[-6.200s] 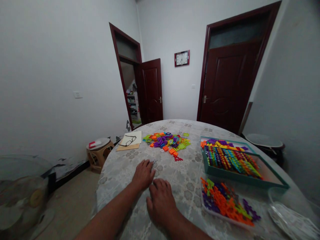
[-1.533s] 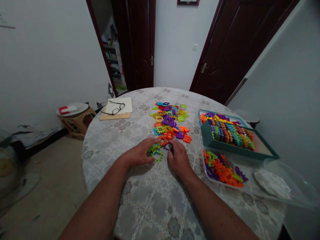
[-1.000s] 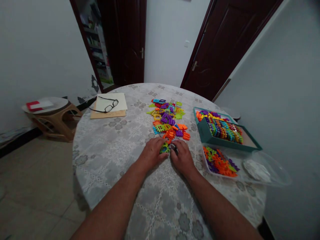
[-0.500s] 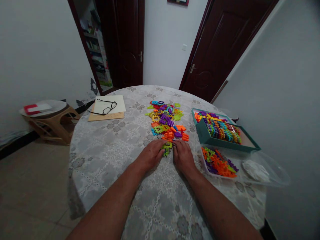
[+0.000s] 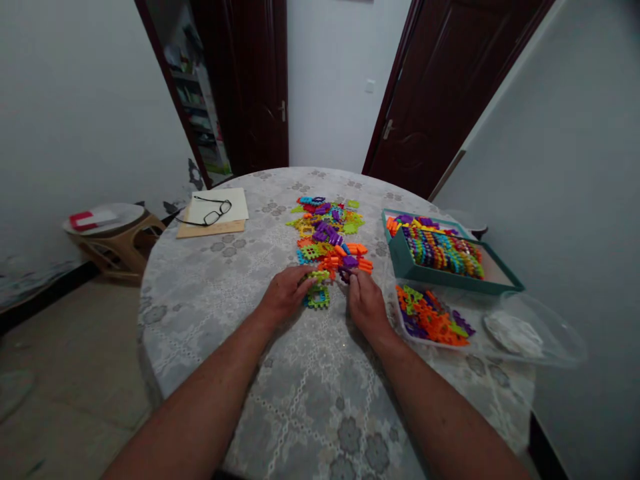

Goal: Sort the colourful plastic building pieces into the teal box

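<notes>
My left hand [image 5: 286,293] has its fingers closed on a yellow-green toy piece [image 5: 319,275]. Just below that piece, a green square piece [image 5: 318,298] with some blue beside it rests on the cloth. A small dark purple piece [image 5: 344,274] is pinched between the thumb and fingers of my right hand [image 5: 365,297]. Beyond both hands lies a long pile of colourful plastic pieces, with orange ones [image 5: 357,249] nearest, purple ones [image 5: 327,233] in the middle and yellow-green ones [image 5: 353,225] farther back.
On the right, a teal box [image 5: 440,283] holds rows of colourful pieces. Nearer is a clear tub [image 5: 400,320] of mixed pieces, beside a clear lid [image 5: 555,333]. Glasses [image 5: 212,217] lie on paper [image 5: 235,203] at the left. A stool [image 5: 120,243] stands beyond the table.
My left hand has moved a little left with the yellow-green piece. The hands are farther apart, and the purple piece in my right hand shows more clearly. The view has shifted slightly.
</notes>
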`<state>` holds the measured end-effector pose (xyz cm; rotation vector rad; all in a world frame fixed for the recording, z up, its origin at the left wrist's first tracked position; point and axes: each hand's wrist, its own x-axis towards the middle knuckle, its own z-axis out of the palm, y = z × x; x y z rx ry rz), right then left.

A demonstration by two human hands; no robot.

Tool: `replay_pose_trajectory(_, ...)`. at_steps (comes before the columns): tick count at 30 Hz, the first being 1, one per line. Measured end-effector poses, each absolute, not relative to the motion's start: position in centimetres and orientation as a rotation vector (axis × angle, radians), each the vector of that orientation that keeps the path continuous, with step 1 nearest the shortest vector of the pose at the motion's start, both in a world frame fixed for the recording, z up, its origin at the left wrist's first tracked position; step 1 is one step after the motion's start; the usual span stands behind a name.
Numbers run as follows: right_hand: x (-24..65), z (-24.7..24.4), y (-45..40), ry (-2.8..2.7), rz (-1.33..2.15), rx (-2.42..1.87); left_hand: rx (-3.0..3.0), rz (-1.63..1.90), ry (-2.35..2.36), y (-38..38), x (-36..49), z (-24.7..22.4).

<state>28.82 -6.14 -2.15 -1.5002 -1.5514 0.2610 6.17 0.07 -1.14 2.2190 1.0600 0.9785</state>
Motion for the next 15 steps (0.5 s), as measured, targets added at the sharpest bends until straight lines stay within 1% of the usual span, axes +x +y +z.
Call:
replay_pose_trajectory(7,28.4,-0.9,-6.9,-1.488,0.306,-1.519,2.093,0.969,1.119,-0.4,6.3,-0.2)
replay_pose_trajectory(15,27.6,-0.5,-7.3,-1.515,0.434,-1.346,1.879,0.981,1.123,-0.5,6.6,0.1)
